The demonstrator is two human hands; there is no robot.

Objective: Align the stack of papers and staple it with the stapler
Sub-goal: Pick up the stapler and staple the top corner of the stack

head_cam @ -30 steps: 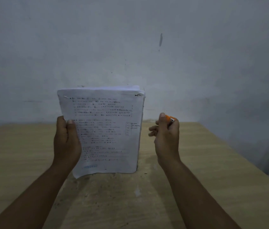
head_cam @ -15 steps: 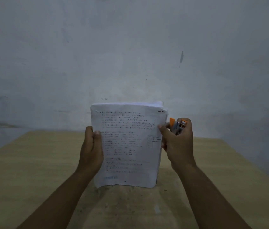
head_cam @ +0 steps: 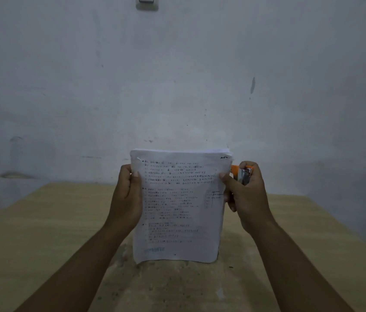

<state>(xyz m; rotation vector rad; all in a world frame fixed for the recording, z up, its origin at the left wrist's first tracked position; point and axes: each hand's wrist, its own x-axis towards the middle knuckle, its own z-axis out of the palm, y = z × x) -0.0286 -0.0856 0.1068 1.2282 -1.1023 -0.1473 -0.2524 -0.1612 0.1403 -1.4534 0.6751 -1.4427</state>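
orange stapler [head_cam: 242, 175] clenched in right hand [head_cam: 246, 197], whose thumb also pins the paper stack [head_cam: 178, 206] at its right edge. left hand [head_cam: 127, 199] grips the left edge. stack upright at frame centre, bottom edge on wooden table [head_cam: 42, 221]. aligning step, likely; next calls for the stapler mouth over a top corner.

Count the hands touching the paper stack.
2. The left hand grips the paper stack's left edge; the right hand, also holding the stapler, pinches its right edge.
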